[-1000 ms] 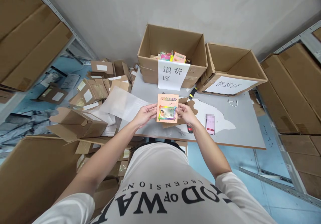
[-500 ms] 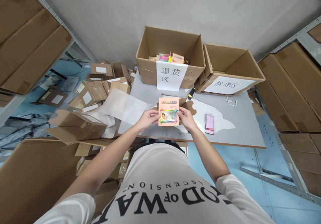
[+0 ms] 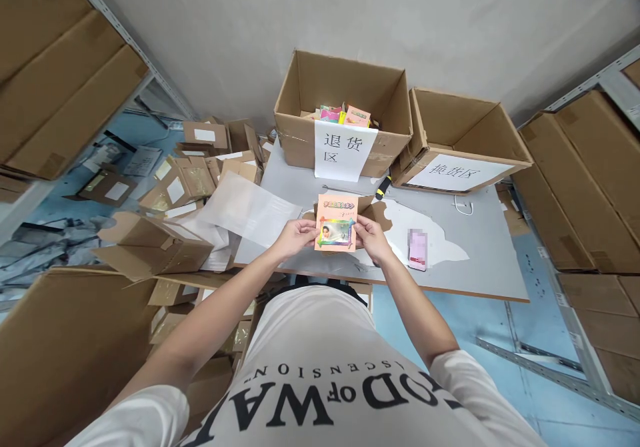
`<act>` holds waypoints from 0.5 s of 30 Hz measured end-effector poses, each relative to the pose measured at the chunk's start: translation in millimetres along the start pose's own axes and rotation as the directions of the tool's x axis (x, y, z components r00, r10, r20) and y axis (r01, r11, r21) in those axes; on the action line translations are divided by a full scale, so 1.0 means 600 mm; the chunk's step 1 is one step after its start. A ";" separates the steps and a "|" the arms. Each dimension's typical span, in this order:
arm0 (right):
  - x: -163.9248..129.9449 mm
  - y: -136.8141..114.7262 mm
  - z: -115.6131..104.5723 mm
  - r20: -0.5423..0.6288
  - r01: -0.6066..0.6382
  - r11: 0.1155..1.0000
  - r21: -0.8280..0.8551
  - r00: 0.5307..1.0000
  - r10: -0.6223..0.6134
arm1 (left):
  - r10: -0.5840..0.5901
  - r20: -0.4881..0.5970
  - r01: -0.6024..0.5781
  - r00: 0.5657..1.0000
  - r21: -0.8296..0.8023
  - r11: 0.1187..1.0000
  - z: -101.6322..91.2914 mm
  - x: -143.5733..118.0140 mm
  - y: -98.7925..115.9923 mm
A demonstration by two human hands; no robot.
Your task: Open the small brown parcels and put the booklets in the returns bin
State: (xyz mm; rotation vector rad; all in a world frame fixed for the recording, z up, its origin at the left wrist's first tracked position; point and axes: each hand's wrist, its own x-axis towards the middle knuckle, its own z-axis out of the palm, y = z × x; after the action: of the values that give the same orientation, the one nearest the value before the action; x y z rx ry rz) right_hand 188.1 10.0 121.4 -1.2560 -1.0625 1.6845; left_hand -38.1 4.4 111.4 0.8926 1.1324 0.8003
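I judge the likeliest slip to be the orange booklet (image 3: 337, 223) sliding out of my grip, since I have it only by its two side edges and it hangs in the air above the near part of the desk (image 3: 480, 247); if either pinch loosens it would drop onto the torn brown cardboard (image 3: 376, 215) lying under it, or tip past the desk's near edge toward the blue floor (image 3: 500, 340). A second risk, as I see it, is creasing the thin cover if I squeeze too hard. To my left the heap of small flattened cartons (image 3: 185, 187) and the sheet of translucent paper (image 3: 245, 210) crowd the desk's end, so a wide elbow swing could knock some of them down. My left hand (image 3: 296, 235) is curled, thumb on the front and fingers behind, pinching the booklet's left edge near its lower half. My right hand (image 3: 369, 233) does the same on the right edge, fingers closed onto the cover, not spread. The booklet faces me, upright, just in front of the box labelled 退货区 (image 3: 345, 110), which already holds similar colourful packs. Farther right a pink phone (image 3: 418, 249) lies flat on the desk, apart from my hands, and the box marked 换货区 (image 3: 463, 140) stands beyond it.
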 end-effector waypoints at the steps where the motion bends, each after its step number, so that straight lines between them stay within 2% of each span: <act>1: -0.001 -0.001 -0.001 0.011 0.002 1.000 -0.004 1.000 -0.002 | 0.003 -0.004 -0.003 1.000 0.000 1.000 0.001 0.000 0.000; 7: -0.008 -0.004 -0.013 0.131 -0.017 0.999 -0.041 0.991 0.022 | 0.045 -0.012 -0.044 0.999 0.038 0.998 0.013 0.009 -0.013; 9: -0.005 -0.010 -0.025 0.110 0.010 0.999 -0.043 0.994 -0.005 | 0.090 0.013 -0.091 0.996 0.105 0.990 0.014 0.015 -0.022; 11: 0.003 -0.023 -0.045 0.042 0.040 0.998 -0.057 0.998 -0.038 | 0.157 0.030 -0.159 0.987 0.224 0.961 0.011 0.019 -0.030; 13: 0.017 -0.046 -0.067 -0.058 0.067 0.994 -0.089 0.996 -0.072 | 0.241 0.043 -0.237 0.970 0.407 0.882 0.005 0.022 -0.035; 15: 0.039 -0.076 -0.088 -0.146 0.112 0.984 -0.136 0.980 -0.132 | 0.320 0.093 -0.308 0.943 0.607 0.732 0.000 0.023 -0.038</act>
State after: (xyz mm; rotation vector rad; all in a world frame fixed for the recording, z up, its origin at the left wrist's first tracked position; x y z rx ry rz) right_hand 238.3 57.2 147.1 -1.3504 -1.1434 1.4219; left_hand -32.9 6.8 85.3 1.6706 1.3026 0.7106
